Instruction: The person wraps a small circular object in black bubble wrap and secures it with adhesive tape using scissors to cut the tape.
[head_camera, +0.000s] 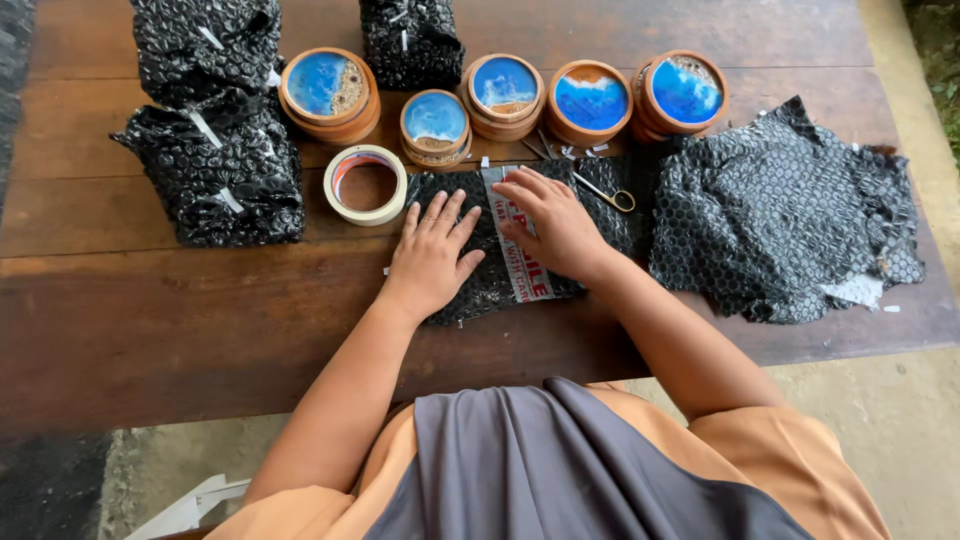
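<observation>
A flat parcel wrapped in black bubble wrap (470, 290) lies on the wooden table in front of me, with a strip of printed white-and-red tape (522, 270) running across its top. My left hand (432, 255) lies flat on the parcel's left half, fingers spread. My right hand (548, 225) presses flat on the tape strip, fingers pointing left. Neither hand grips anything. A roll of tape (366, 185) sits just beyond my left hand. Small scissors (606, 193) lie just right of my right hand.
Several round wooden pieces with blue resin tops (590, 100) stand in a row at the back. Wrapped black bundles (215, 165) are stacked at left and one (410, 40) at the back. Loose black bubble wrap (785, 215) lies at right. The table (150, 330) edge is near me.
</observation>
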